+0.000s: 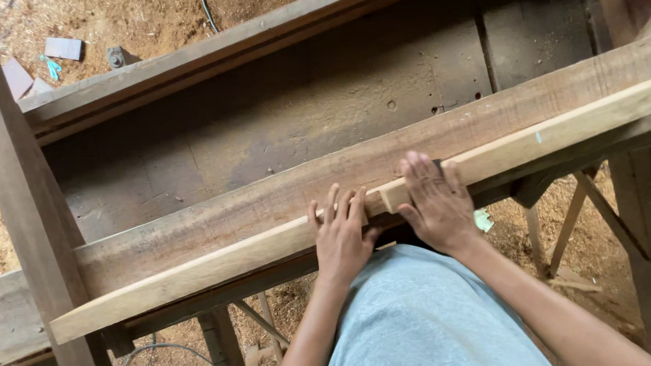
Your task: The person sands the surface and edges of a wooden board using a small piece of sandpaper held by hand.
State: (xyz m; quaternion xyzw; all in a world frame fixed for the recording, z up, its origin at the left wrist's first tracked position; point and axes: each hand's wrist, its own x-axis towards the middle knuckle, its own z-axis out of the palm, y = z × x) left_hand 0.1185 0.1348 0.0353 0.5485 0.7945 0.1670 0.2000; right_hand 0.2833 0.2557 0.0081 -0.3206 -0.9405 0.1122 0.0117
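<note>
Two pale wooden strips lie end to end along the near edge of a long, rough wooden plank. My left hand rests flat on the inner end of the left strip, fingers spread. The inner end of the right strip lies under my right hand, palm down. The two strip ends meet between my hands, slightly stepped. Neither hand grips anything.
The plank sits on a dark, worn wooden bench with a raised far rail. A wooden post stands at the left. Sawdust covers the ground, with small blocks at the top left and bench braces at the right.
</note>
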